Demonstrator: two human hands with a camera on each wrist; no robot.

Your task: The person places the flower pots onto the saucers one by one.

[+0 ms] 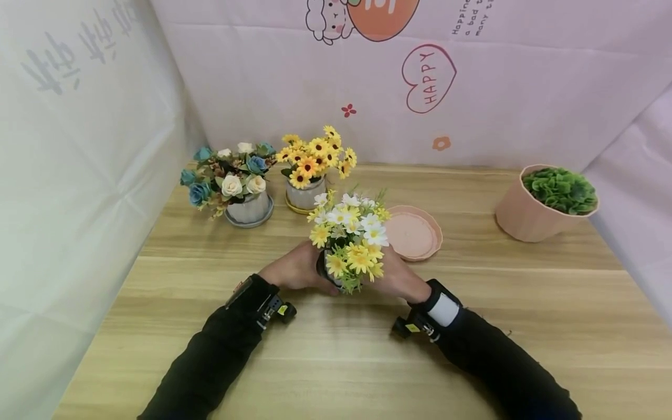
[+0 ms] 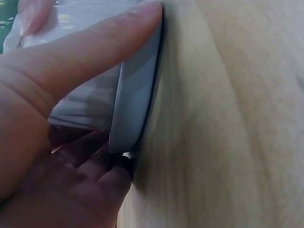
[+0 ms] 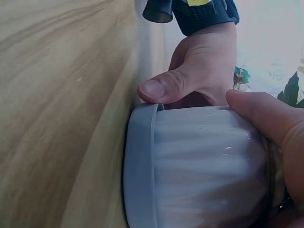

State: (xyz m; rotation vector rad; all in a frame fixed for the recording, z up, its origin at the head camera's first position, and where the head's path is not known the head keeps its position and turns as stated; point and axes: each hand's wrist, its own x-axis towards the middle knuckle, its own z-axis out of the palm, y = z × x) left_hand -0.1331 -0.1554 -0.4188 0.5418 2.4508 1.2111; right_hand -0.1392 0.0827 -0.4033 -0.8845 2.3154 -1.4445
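Note:
A potted bunch of white and yellow daisies (image 1: 362, 256) is between both hands, low over the table. Its ribbed white pot (image 3: 209, 161) sits in a grey saucer (image 3: 139, 175). My left hand (image 1: 299, 268) grips the saucer from the left, thumb at its edge and fingers curled around the far side in the left wrist view. With the right hand (image 1: 399, 277) I hold the pot, the thumb (image 3: 261, 107) lying on its upper wall. From the head view, blossoms hide most of the pot and fingertips. An unoccupied pink saucer (image 1: 412, 233) lies just behind the right hand.
Blue and cream roses in a pot (image 1: 249, 209) stand at the back left, beside yellow flowers in a pot (image 1: 307, 193) on a yellow saucer. At the right, a pink pot (image 1: 525, 213) with green foliage leans over. Printed cloth (image 1: 252, 76) hangs along the table's back edge.

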